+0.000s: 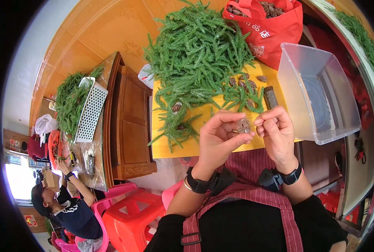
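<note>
My left hand pinches a small brown pine cone between thumb and fingers, just above my lap. My right hand meets it from the right, fingertips closed on a thin wire or stem at the cone. Both hands hover over the near edge of a yellow table. A big heap of green conifer sprigs covers the table's far part. Several loose pine cones lie beside the heap, and a dark flat tool rests near them.
A clear plastic bin stands at the right. A red bag of cones sits behind the table. At left, a wooden table, more sprigs, a white perforated basket, red and pink stools, and another seated person.
</note>
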The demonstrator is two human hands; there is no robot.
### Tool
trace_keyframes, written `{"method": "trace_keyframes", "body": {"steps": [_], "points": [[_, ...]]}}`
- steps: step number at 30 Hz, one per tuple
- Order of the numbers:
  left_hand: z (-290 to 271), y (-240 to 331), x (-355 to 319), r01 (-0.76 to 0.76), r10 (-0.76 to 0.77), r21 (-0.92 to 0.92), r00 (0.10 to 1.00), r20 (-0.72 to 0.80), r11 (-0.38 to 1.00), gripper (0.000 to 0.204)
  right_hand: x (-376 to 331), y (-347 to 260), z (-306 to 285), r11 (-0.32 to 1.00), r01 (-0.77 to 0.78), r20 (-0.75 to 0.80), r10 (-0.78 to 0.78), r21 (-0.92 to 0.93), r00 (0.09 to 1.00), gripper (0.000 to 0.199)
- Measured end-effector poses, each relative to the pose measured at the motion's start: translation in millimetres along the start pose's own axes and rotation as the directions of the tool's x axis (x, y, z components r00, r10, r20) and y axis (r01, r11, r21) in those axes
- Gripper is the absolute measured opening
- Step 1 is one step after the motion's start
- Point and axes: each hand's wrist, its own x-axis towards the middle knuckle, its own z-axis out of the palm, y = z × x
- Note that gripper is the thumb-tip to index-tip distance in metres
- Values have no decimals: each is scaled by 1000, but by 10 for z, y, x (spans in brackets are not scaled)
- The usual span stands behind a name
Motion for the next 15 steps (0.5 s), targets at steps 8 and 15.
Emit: {"method": "trace_keyframes", "body": {"steps": [8, 15], "points": [[27, -34, 1, -25, 26, 56, 1000, -12, 998, 39, -8, 10, 15, 1000, 8, -12, -8, -22, 1000, 13], [10, -44, 6, -28, 27, 17, 999, 16, 999, 38, -16, 39, 16, 1000, 9, -13, -9, 5, 1000, 11]]}}
